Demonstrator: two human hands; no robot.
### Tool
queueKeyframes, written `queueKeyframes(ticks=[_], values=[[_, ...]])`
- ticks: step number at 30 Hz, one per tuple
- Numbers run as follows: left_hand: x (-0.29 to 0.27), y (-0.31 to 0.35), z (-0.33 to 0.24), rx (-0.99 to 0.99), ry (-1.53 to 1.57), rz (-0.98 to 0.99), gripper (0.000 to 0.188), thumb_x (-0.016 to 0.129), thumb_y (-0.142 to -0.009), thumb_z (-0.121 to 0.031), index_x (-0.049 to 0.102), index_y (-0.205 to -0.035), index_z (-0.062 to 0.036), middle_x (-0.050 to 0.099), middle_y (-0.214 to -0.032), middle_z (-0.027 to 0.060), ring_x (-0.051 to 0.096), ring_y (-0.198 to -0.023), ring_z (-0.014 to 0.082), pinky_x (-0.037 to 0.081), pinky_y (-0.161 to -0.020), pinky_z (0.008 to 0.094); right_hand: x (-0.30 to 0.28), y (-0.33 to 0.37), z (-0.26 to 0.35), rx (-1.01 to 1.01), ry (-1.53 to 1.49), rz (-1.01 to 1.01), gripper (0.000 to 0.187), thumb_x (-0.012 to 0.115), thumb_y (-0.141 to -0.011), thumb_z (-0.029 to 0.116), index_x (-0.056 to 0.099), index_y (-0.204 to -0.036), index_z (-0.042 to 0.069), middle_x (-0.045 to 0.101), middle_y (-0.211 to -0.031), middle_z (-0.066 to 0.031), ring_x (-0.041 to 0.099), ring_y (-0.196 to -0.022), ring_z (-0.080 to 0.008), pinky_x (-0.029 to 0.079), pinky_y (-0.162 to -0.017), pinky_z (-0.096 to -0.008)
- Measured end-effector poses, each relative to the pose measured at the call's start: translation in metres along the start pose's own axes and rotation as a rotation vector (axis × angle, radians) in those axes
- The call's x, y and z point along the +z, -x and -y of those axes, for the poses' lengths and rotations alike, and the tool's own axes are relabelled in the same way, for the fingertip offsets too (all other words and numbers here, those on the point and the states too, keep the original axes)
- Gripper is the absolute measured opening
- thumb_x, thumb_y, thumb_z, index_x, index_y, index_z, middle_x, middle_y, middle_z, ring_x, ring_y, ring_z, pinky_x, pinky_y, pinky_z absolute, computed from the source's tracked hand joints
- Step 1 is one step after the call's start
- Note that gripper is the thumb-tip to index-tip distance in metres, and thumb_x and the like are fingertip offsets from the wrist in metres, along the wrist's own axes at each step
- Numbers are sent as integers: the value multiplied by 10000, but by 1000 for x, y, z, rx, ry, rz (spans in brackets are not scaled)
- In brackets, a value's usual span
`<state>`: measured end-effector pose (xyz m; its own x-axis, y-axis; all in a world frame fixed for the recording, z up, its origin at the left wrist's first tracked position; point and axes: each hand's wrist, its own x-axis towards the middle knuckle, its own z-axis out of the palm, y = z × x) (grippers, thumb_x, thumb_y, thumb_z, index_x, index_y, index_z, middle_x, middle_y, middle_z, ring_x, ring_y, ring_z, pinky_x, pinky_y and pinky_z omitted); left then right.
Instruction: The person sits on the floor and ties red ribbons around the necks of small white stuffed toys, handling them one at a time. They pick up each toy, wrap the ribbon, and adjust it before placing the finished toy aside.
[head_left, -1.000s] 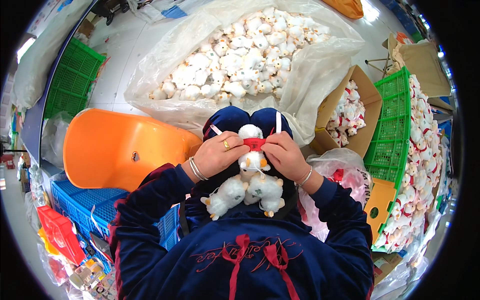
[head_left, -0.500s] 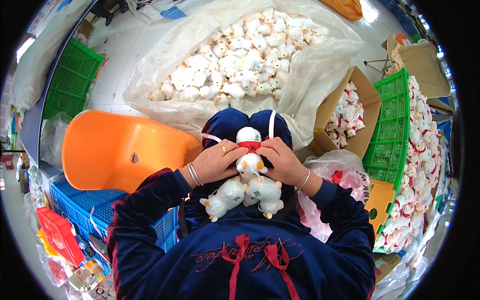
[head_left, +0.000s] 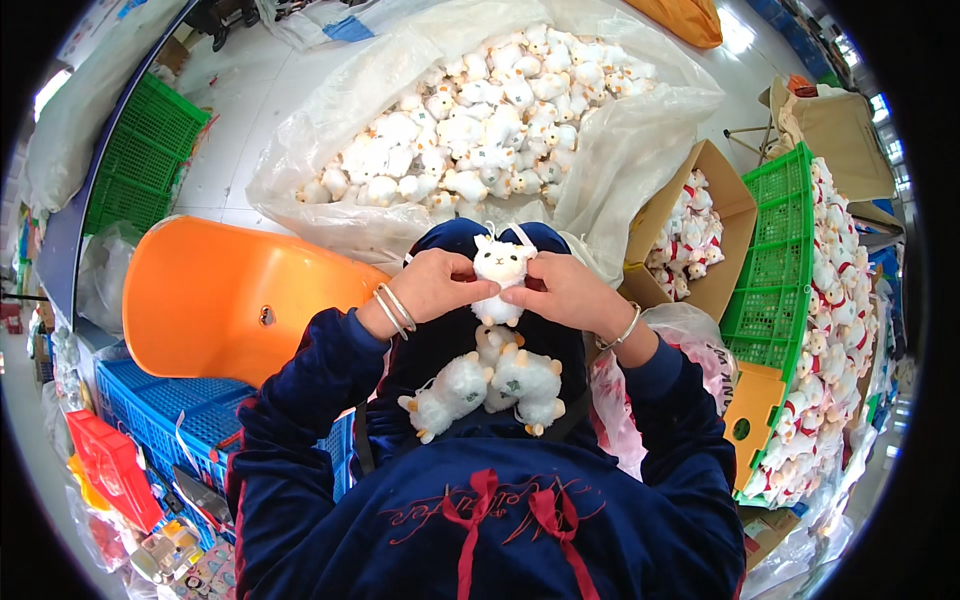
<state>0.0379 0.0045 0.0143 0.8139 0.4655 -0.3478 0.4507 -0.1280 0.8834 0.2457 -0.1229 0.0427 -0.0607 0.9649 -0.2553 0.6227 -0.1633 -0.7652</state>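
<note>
Between my hands, above my lap, is a small white plush animal [head_left: 500, 262] with a face, ears and stubby feet; its face points up at me. My left hand [head_left: 435, 290] pinches its left side with thumb and fingers. On the opposite side my right hand [head_left: 572, 292] grips it too, its thumb nearly meeting the other on the toy's front. The red ribbon does not show from this side. In my lap, just below the hands, lie more white plush toys, one at the left [head_left: 455, 395] and one at the right [head_left: 530, 388], with another partly hidden behind them.
Ahead, a big clear plastic sheet [head_left: 300, 150] holds a heap of plush toys [head_left: 480, 120]. To the right stand a cardboard box [head_left: 735, 225] and a green crate [head_left: 770, 290] beside ribboned toys [head_left: 825, 330]. At left are an orange chair [head_left: 220, 300] and blue crates [head_left: 165, 405].
The held plush toy has been turned from its ribboned back to its face. My hands have shifted their grip to its sides; the toys in my lap stay put.
</note>
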Motion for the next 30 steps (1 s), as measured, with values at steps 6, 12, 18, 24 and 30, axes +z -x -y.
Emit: queueKeyframes(ticks=[6,12,18,24,30], values=[[-3,0,-3,-12,-67,-27,421,797,-842,-380,755,-916,32,726,-759,111,660,-678,149,526,-653,308,-11,2,-7,-64,13,45,310,690,-902,271,681,-803,-23,658,-750,-188,638,-692,-319,493,-650,-415],[3,-1,-3,-15,-21,-101,347,831,-835,-312,709,-833,12,613,-683,20,540,-640,92,461,-598,278,-6,12,-2,61,-77,-203,172,645,-921,171,657,-888,2,666,-753,-164,632,-660,-319,491,-626,-393],[13,-2,5,18,-20,-183,396,858,-783,-349,696,-812,11,667,-703,85,621,-638,172,513,-622,318,15,16,8,47,-185,-323,133,631,-914,137,618,-886,8,645,-781,-175,629,-682,-335,487,-629,-401],[17,1,11,13,25,-184,309,848,-829,-259,669,-839,-7,579,-702,-22,490,-656,58,448,-596,249,27,21,6,-151,-5,-324,88,659,-896,117,632,-888,34,595,-763,-133,619,-685,-297,480,-629,-387],[24,2,10,76,92,-232,311,852,-816,-252,667,-830,-3,649,-723,43,579,-666,108,501,-630,280,22,17,-3,-133,-217,-316,106,718,-889,98,669,-938,18,591,-847,-74,617,-707,-180,480,-617,-328]])
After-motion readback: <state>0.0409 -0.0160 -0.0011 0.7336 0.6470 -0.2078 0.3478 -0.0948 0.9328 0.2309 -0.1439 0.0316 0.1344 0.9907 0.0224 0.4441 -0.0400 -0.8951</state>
